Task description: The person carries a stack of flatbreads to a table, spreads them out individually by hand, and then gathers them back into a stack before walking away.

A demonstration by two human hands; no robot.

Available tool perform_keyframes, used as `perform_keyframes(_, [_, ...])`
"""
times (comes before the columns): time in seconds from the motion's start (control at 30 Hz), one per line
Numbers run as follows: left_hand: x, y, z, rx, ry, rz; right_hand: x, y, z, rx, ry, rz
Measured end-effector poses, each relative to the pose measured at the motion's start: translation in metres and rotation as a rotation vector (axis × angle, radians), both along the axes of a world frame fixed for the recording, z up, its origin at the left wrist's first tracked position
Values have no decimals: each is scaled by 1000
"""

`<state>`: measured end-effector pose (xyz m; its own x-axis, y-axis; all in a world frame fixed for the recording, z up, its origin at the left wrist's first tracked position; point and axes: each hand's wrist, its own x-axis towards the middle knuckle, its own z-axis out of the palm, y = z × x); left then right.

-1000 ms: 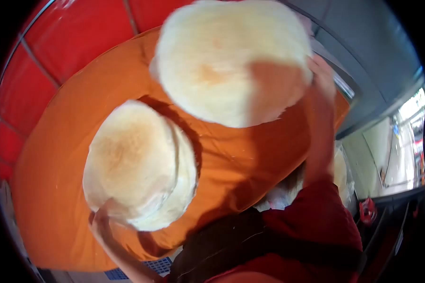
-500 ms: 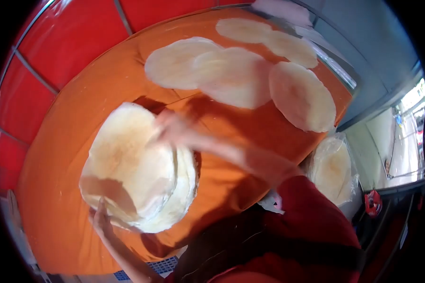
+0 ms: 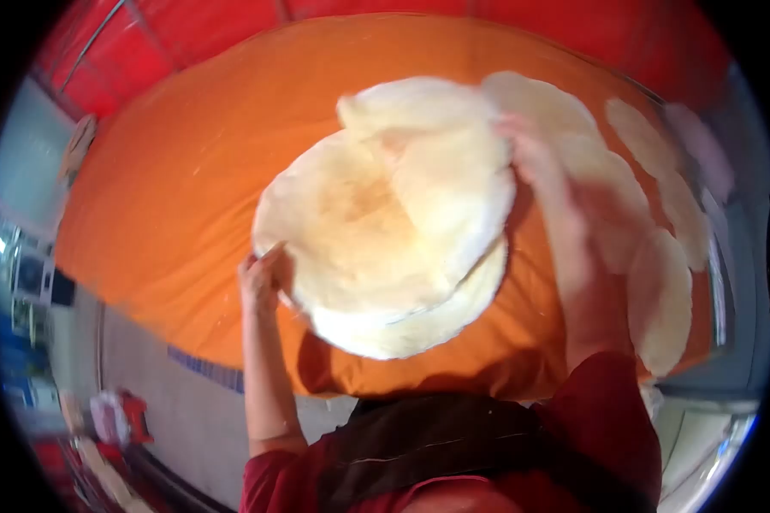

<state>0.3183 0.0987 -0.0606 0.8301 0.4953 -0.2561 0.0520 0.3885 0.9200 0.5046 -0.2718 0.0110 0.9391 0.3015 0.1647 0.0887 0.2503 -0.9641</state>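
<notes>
A large round flatbread (image 3: 351, 214), pale with a browned middle, lies on top of a small stack. Its far right part is raised and folded over on itself. Blurred by motion, my right hand (image 3: 526, 145) is closed on its far right edge. At the near left edge, my left hand (image 3: 263, 278) pinches the same bread between thumb and fingers. Below it, the rim of a lower flatbread (image 3: 402, 338) pokes out on the near side.
An orange cloth (image 3: 188, 171) covers the table. More flatbreads (image 3: 556, 111) overlap along the right side, with another one (image 3: 661, 299) near the right edge. A red panelled wall (image 3: 359, 13) borders the far side. Grey floor (image 3: 145, 350) shows at the lower left.
My view has swung left, so the stack now sits mid-view. My right hand has moved to the far right edge of the top flatbread, which is now lifted and folded there. The left hand stays at its edge.
</notes>
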Motion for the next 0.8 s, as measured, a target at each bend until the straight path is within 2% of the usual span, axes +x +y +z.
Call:
perform_keyframes(0.07, [-2, 14, -19, 14, 15, -68, 5, -94, 43, 112, 18, -118])
perform_keyframes(0.1, [-2, 34, -39, -89, -72, -182, -10, -147, 68, -29, -13, -243])
perform_keyframes(0.13, [1, 58, -61, -356, 3, -108, -32, -201, 92, -175, -28, -376])
perform_keyframes(0.17, [5, 81, -83, -620, 75, 13, -37, -271, 94, -258, -58, -736])
perform_keyframes(0.23, [-5, 63, -49, -41, -70, -345, -102, -342, 112, -302, -115, -1076])
perform_keyframes(0.27, [2, 42, -41, 86, 55, -121, -132, -378, 112, -434, -62, -1193])
perform_keyframes(0.3, [2, 55, -43, 76, 72, -150, -161, -420, 105, -558, -5, -1289])
perform_keyframes(0.33, [3, 39, -30, 122, 67, -136, -184, -456, 91, -679, 59, -1366])
perform_keyframes(0.4, [-2, 60, -38, 102, 75, -276, -224, -514, 40, -1022, 54, -1590])
perform_keyframes(0.47, [-6, 46, -21, 3, 41, -300, -259, -527, -17, -1024, 39, -1533])
perform_keyframes(0.53, [-11, 18, 2, -142, 16, -268, -270, -533, -77, -901, 269, -1524])
perform_keyframes(0.57, [-12, 11, 7, -170, 14, -273, -260, -517, -87, -906, 325, -1463])
perform_keyframes(0.63, [-11, 4, 12, -127, 14, -309, -187, -402, -63, -895, 177, -1106])
perform_keyframes(0.73, [-8, 0, 11, 19, 7, -370, -90, -204, -43, -606, -42, -468])
perform_keyframes(0.8, [-8, 6, 6, 120, -9, -400, -61, -71, -46, -515, -139, -121])
